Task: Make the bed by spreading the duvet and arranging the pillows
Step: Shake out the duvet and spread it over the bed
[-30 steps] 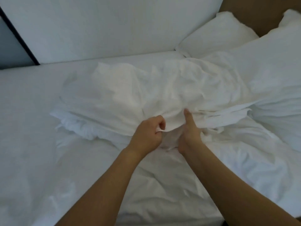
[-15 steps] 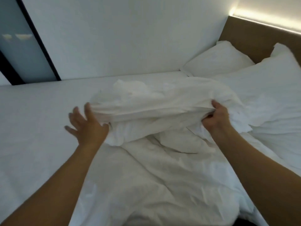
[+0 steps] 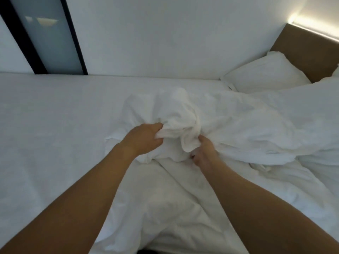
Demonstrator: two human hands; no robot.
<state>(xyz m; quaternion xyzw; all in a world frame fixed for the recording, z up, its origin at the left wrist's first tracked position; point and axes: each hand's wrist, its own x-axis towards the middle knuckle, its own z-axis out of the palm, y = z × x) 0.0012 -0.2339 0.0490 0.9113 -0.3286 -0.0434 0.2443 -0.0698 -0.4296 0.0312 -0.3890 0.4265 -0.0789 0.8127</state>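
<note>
A crumpled white duvet (image 3: 238, 125) lies bunched across the middle and right of the bed. My left hand (image 3: 145, 139) grips a gathered fold at the duvet's left side. My right hand (image 3: 204, 153) grips another fold just to the right, fingers curled into the fabric. Between the two hands the cloth rises in a twisted ridge. One white pillow (image 3: 264, 76) leans at the head of the bed on the far right. The corner of a second pillow (image 3: 336, 72) shows at the right edge.
The bare white mattress sheet (image 3: 55, 125) stretches to the left. A white wall (image 3: 165, 33) runs along the bed's far side, with a dark-framed glass panel (image 3: 49, 39) at upper left. A brown headboard (image 3: 308, 50) with a light strip stands at upper right.
My hands were spread apart half a second ago, the left open; now both have come together at the duvet's middle and grip bunched folds. The view has tilted up.
</note>
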